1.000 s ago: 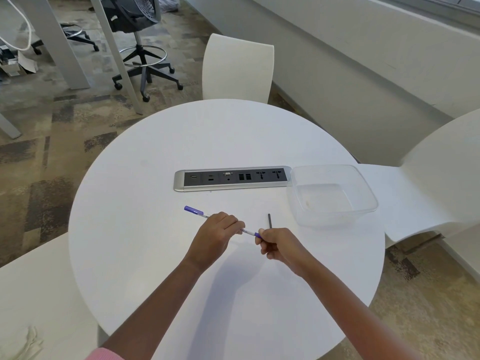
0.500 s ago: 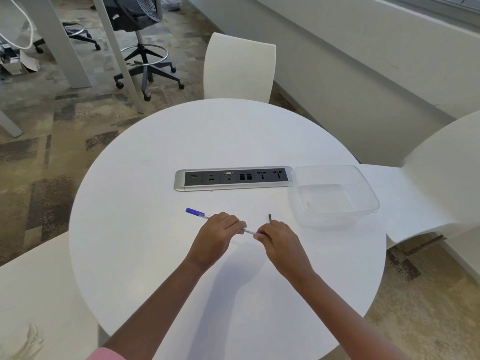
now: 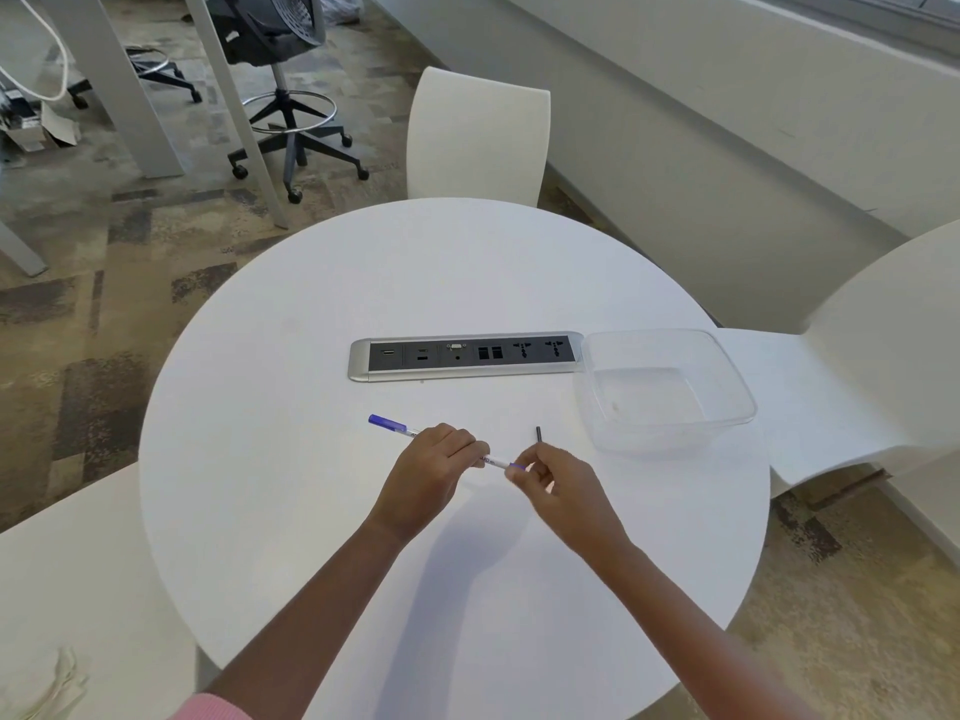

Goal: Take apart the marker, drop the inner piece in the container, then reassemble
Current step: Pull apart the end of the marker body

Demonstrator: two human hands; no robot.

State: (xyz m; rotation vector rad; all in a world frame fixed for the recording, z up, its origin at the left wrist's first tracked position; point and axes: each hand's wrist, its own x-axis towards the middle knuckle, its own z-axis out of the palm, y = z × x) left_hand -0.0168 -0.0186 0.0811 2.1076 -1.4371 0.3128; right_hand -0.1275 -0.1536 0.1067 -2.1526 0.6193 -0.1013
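Since half a second ago the right hand [image 3: 558,491] has rolled from lying knuckles-up over the marker's end to a raised pose with its fingertips [image 3: 511,472] on that end; the left hand, the marker and the stick have stayed put.

At the bottom left a pink sleeve [image 3: 213,709] edges the left forearm; the round white table [image 3: 311,356] carries everything. The marker [image 3: 402,429] lies slantwise, its blue cap pointing up and left, clear of any grip; whether it rests on the table or is held just above it cannot be told. The left hand [image 3: 434,467] is closed knuckles-up round the white barrel about midway, fingers curled over it; a short stretch of barrel shows between the two hands. The right hand pinches the marker's blue right end between thumb and fingertips; whether that end has come loose from the barrel cannot be told.

Just beyond the right hand a short dark stick [image 3: 539,434] lies on the table, touched by neither hand, between the hands and the container. Farther back a power strip [image 3: 467,356] is set into the table; its right end meets the rim of the container [image 3: 727,376], a clear plastic tub at the table's right side, apart from the marker.
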